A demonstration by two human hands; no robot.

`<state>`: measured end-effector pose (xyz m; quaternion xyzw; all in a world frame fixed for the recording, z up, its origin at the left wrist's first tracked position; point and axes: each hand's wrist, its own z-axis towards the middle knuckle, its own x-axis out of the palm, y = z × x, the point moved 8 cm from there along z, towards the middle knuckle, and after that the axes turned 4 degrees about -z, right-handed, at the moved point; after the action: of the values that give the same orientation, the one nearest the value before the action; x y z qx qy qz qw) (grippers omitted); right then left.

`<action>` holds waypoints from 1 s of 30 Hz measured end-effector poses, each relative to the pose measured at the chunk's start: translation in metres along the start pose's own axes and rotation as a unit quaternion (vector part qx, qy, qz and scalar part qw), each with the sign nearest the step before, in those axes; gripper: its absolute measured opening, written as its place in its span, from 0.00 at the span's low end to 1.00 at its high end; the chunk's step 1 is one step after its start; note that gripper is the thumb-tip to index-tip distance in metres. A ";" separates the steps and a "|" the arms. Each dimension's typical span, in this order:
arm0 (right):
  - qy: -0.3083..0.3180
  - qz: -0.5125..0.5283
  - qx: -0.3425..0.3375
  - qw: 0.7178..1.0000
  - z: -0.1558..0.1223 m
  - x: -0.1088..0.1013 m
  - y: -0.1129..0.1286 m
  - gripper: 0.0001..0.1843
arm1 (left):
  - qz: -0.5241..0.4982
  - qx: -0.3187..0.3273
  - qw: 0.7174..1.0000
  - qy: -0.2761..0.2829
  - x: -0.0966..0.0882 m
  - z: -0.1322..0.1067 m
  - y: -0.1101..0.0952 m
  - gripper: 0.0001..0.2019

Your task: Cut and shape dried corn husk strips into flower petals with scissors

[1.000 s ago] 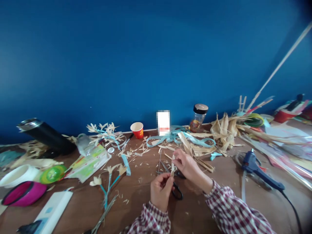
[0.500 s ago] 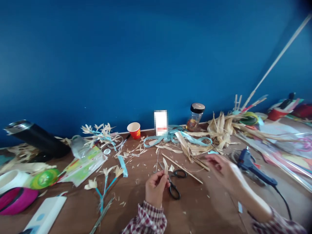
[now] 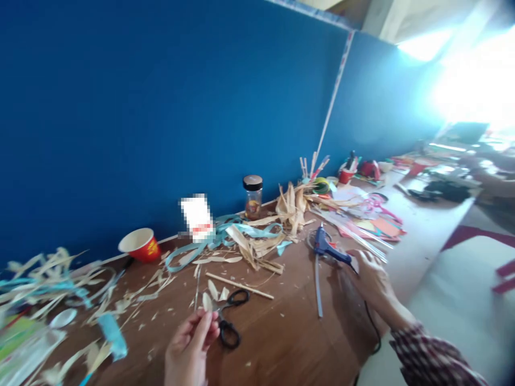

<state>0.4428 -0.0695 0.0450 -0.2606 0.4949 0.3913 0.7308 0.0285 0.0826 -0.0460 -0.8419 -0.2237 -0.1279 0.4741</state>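
My left hand pinches a small pale corn husk petal between thumb and fingertips. Just beyond it, black-handled scissors lie on the brown table, their blades partly hidden. Over on the right, my right hand has its fingers around the handle end of a blue hot glue gun, whose nozzle points away from me. The thumb side of that grip is partly hidden. A thin stick lies past the scissors.
Light blue ribbon and dried corn husks lie along the blue wall. A red paper cup and a lidded jar stand there. The gun's black cord hangs near the table's right edge.
The view has swung to the right. My right hand has moved from above the table to the glue gun's handle. My left hand keeps its pinch on the petal.
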 end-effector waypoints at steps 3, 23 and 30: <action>0.015 -0.007 -0.003 1.000 0.003 0.006 0.000 0.14 | 0.005 -0.007 1.000 -0.008 0.000 0.001 -0.002 0.22; -0.031 0.210 0.038 0.977 0.023 0.004 -0.006 0.15 | 0.033 -0.014 0.999 -0.020 -0.005 0.005 0.003 0.19; -0.033 0.402 0.142 0.904 0.024 0.003 -0.024 0.19 | 0.017 -0.008 1.000 -0.022 0.000 0.000 0.001 0.20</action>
<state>0.4758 -0.0630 0.0511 0.0800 0.5840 0.5856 0.5565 0.0291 0.0824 -0.0465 -0.8518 -0.2190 -0.1034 0.4646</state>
